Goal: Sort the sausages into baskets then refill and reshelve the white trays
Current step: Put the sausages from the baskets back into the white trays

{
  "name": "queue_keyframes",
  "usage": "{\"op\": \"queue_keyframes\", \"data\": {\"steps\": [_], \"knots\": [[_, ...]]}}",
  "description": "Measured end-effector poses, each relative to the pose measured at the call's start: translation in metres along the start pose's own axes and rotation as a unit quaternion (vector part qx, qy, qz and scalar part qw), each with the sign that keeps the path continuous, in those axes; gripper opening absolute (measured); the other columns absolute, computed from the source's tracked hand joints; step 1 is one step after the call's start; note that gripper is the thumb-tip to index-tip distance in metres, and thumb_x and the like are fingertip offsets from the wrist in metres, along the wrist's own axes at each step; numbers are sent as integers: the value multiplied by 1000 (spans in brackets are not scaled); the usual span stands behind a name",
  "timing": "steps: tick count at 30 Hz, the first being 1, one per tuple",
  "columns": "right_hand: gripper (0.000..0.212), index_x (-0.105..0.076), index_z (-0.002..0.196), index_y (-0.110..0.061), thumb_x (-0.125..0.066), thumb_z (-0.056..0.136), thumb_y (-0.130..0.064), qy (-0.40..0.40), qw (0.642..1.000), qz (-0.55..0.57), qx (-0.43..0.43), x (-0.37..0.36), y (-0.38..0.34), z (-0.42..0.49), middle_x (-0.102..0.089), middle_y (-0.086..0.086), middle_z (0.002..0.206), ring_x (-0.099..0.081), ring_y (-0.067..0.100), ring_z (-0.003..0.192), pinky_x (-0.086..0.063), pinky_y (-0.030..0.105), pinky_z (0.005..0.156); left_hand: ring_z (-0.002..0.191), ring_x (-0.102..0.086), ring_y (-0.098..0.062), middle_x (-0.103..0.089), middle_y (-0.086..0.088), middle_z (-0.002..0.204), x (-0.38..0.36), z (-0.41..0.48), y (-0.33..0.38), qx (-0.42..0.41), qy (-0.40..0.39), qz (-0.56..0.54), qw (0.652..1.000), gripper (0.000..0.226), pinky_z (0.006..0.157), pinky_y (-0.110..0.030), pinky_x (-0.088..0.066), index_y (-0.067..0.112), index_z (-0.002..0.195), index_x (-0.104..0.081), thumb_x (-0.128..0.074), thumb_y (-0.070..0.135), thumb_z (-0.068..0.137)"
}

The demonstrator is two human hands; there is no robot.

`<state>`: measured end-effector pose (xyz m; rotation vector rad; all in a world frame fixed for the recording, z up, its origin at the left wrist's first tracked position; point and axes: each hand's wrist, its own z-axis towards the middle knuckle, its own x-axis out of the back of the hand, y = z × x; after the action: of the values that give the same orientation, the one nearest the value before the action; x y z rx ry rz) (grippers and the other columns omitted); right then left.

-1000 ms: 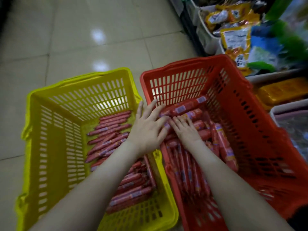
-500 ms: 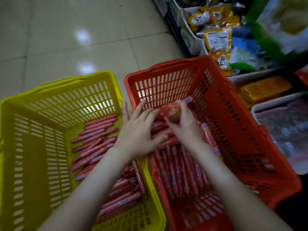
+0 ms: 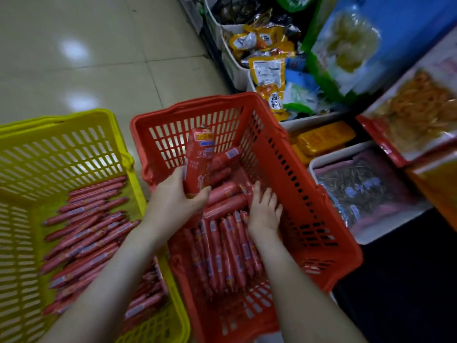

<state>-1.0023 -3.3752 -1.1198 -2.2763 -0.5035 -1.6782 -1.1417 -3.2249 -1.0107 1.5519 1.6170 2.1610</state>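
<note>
Pale glossy floor tiles (image 3: 99, 70) under two slatted baskets set side by side: yellow basket (image 3: 61, 117) on the left, red basket (image 3: 197, 102) on the right, near walls very close or touching. Just beyond the red one, shelf bins of snack packs (image 3: 267, 70) and a white tray (image 3: 319, 159).

Left hand (image 3: 173, 196) wrapped round the lower end of a thick sausage (image 3: 199, 159), thumb on one side, fingers curled round the other, holding it upright over the far half of the red basket. Right hand (image 3: 264, 209) palm down inside that basket, fingers straight and only slightly spread, tips on or just over the other thick sausages (image 3: 225, 194) lying crosswise; contact not certain. Thin sausages (image 3: 222, 251) packed lengthwise in the near half of the same basket. More thin sausages (image 3: 84, 226) laid in rows on the yellow basket's bottom.

Looks smooth and plastic-cased, so probably slippery. Stands unsupported from a grip at one end, so reads as stiff rather than floppy, with some heft for one hand. Best taken round the middle of the barrel with a full wrap, not by the narrow crimped tip. Thin ones likely light and quick to roll; better gathered several at once, fingers closed underneath.

Sorting apparently part done, thick and thin both in the red basket, tray refilling not yet begun.
</note>
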Motion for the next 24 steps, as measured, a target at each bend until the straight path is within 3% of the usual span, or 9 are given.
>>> {"op": "queue_keyframes", "data": {"steps": [3, 6, 9, 11, 16, 20, 24], "knots": [[67, 9, 151, -27, -34, 101, -18, -15, 999, -52, -1, -25, 7, 3, -14, 12, 156, -18, 31, 142, -26, 51, 110, 98, -64, -25, -69, -2, 105, 0, 0, 0, -23, -12, 30, 999, 45, 78, -36, -49, 19, 114, -56, -71, 42, 78], [78, 14, 149, -35, -44, 98, -22, -75, 997, -31, -16, -29, 4, 4, -4, 6, 158, -17, 32, 140, -34, 54, 104, 98, -64, -25, -69, -3, 105, -1, -3, 0, -38, -31, 57, 997, 46, 76, -34, -48, 20, 115, -55, -70, 43, 78], [83, 17, 147, -38, -43, 97, -12, -119, 993, 2, -14, -23, 12, 6, 8, 2, 159, -9, 34, 142, -30, 57, 105, 97, -63, -24, -68, -1, 106, -1, -2, 0, -33, -36, 60, 997, 48, 76, -34, -48, 21, 117, -53, -68, 46, 79], [87, 17, 148, -35, -43, 94, -2, -125, 992, 15, -10, -18, 20, 11, 7, 0, 160, -10, 34, 140, -28, 55, 106, 97, -63, -23, -67, -1, 106, -1, -1, -1, -27, -41, 57, 997, 48, 77, -35, -49, 20, 118, -53, -66, 47, 80], [95, 13, 151, -17, -60, 91, -22, -143, 988, 48, -22, -12, 26, 17, -9, 11, 152, -10, 32, 138, -28, 49, 108, 94, -63, -22, -67, 0, 105, -1, -1, -1, -35, -40, 63, 997, 47, 73, -32, -47, 19, 117, -54, -66, 46, 80], [92, -4, 150, -8, -67, 85, -22, -157, 985, 55, -48, -9, 28, 17, -11, 12, 149, -10, 30, 138, -28, 46, 108, 95, -64, -21, -67, 0, 108, -1, -1, -1, -38, -49, 67, 996, 51, 78, -36, -51, 19, 121, -52, -65, 48, 81], [98, 17, 149, -11, -59, 87, -8, -215, 971, 78, -70, -16, 25, 7, 7, 7, 158, 3, 26, 145, -17, 51, 114, 95, -64, -20, -67, 1, 108, -1, -1, -1, -38, -51, 70, 996, 52, 78, -35, -51, 19, 122, -52, -65, 48, 82]]}}
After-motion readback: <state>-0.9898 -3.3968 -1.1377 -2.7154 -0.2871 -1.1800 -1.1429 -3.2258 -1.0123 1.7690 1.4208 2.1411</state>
